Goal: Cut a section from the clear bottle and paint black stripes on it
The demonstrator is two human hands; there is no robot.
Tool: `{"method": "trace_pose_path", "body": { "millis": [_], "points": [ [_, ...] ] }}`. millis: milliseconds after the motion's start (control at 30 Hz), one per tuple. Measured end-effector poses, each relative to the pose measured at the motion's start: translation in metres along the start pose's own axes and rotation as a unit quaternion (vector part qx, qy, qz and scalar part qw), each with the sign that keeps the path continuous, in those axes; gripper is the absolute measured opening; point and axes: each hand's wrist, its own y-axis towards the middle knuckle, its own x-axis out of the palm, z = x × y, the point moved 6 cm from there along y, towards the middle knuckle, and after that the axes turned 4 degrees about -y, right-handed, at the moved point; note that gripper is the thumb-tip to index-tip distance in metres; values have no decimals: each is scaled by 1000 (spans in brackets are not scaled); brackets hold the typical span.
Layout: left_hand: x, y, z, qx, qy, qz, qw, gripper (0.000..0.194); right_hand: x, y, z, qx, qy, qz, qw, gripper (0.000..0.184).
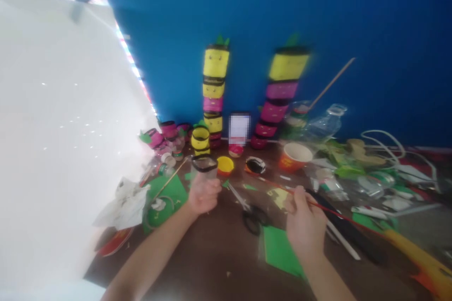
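My left hand (205, 194) is wrapped round a clear plastic cup (204, 164) with a black-coloured rim, held upright over the table. It may be a cut bottle piece. In my right hand (306, 220) is a thin red paintbrush (341, 215), gripped along its handle. The brush's front end points left, near a small container of black paint (254, 165); blur hides whether they touch. Beside that stands a small yellow paint container (225, 165). Between my hands lie scissors (250, 214) with black handles.
Two tall stacks of painted cups, one left (213, 89) and one right (277, 99), stand against the blue wall (169, 33). A paper cup (295, 156), plastic bottles (323, 122) and scraps crowd the right. Green paper (282, 250) lies in front.
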Motion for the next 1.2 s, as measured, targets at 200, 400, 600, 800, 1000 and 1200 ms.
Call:
{"method": "trace_pose_path", "body": {
  "millis": [200, 400, 600, 800, 1000, 1200],
  "points": [
    [22, -13, 15, 97, -1, 3, 995, 54, 1, 3, -5, 11, 44, -51, 998, 37],
    [-4, -29, 18, 128, -19, 53, 990, 43, 2, 1, -17, -11, 74, -89, 993, 27],
    [-17, -35, 15, 125, -8, 44, 991, 51, 1, -6, -26, -21, 96, -52, 994, 24],
    [-16, -39, 29, 194, 67, 77, 976, 49, 3, -8, -29, -4, 102, -36, 994, 26],
    [-15, -45, 47, 263, 371, 163, 876, 61, 1, -9, -28, 7, 102, -12, 995, 26],
    [-13, -62, 56, 315, 620, 298, 654, 58, -2, -6, -29, 6, 97, -7, 995, 28]
  ]
}}
